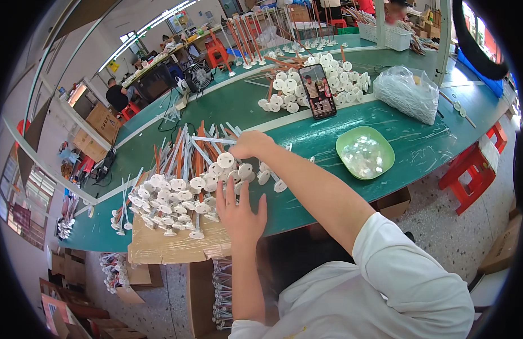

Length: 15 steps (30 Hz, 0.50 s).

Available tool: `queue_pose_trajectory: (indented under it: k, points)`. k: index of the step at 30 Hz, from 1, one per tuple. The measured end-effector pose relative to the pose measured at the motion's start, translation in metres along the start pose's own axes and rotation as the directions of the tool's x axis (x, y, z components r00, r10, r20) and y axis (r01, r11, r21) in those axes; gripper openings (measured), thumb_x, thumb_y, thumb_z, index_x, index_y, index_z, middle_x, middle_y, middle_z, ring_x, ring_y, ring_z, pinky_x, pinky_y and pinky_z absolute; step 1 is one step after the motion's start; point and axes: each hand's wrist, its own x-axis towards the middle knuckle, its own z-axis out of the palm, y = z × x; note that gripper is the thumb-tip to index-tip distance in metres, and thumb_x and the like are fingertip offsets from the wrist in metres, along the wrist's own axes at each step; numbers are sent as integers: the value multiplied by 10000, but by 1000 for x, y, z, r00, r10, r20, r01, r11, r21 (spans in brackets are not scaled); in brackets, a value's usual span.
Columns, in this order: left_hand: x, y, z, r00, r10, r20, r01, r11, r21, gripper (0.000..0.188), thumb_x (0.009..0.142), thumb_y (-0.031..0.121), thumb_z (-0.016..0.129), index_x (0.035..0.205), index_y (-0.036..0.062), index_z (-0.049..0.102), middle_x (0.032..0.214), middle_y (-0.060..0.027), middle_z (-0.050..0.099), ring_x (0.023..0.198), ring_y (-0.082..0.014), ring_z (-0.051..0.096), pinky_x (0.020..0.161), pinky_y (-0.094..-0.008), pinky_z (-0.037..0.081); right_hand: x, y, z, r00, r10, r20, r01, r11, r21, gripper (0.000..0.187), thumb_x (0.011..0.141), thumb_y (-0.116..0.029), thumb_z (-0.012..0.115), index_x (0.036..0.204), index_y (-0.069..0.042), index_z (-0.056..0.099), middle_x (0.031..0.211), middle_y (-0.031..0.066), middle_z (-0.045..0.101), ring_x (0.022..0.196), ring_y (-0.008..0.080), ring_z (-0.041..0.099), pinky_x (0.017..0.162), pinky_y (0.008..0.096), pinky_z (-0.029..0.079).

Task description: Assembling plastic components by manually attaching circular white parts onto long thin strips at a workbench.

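Note:
A heap of sticks with round white discs (176, 198) on their ends lies on a flat piece of brown cardboard (176, 248) at the table's near edge. The sticks are orange-brown or pale silver and point mostly away from me. My right hand (253, 145) reaches across the heap's right side, its fingers closed at the end of a pale stick (213, 140); part of the grip is hidden. Nearer me, my left hand (241, 217) is open with fingers spread, its fingertips against the discs at the heap's right edge. A few more discs (278, 183) lie beyond my right forearm.
On the green table (306, 198) stand a light green bowl (364, 152) of clear small pieces, a propped phone (318, 93), a second disc heap (284, 85) and a clear plastic bag (408, 93). Red stools (470, 175) stand at right. A person (117, 93) sits far left.

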Motion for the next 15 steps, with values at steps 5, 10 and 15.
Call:
queue_pose_trajectory:
  k: [5,10,15]
  points:
    - [4,8,-5,992,40,-117,-40,999,8,427,778,241,733,1131,31,615,1376,-223,465,1274,-462,402,1015,-554,363,26,4,4,996,3,88,-7,999,42,540,630,-366,716,1109,-117,717,1181,110,667,1152,309,610,963,501,448]
    - [0,2,-2,989,77,-124,-71,996,51,480,749,263,749,1155,48,613,1380,-219,452,1267,-479,407,984,-588,384,1,-18,-5,994,54,97,-52,998,-24,509,602,-387,742,1042,-131,741,1033,53,711,1026,284,659,844,494,480]
    - [6,13,-4,993,72,-94,-67,996,50,500,749,272,746,1184,65,611,1408,-217,430,1289,-480,388,1001,-584,375,10,-21,1,996,29,79,-23,997,-74,424,655,-323,745,1030,-127,740,1023,27,712,997,253,664,808,492,484]
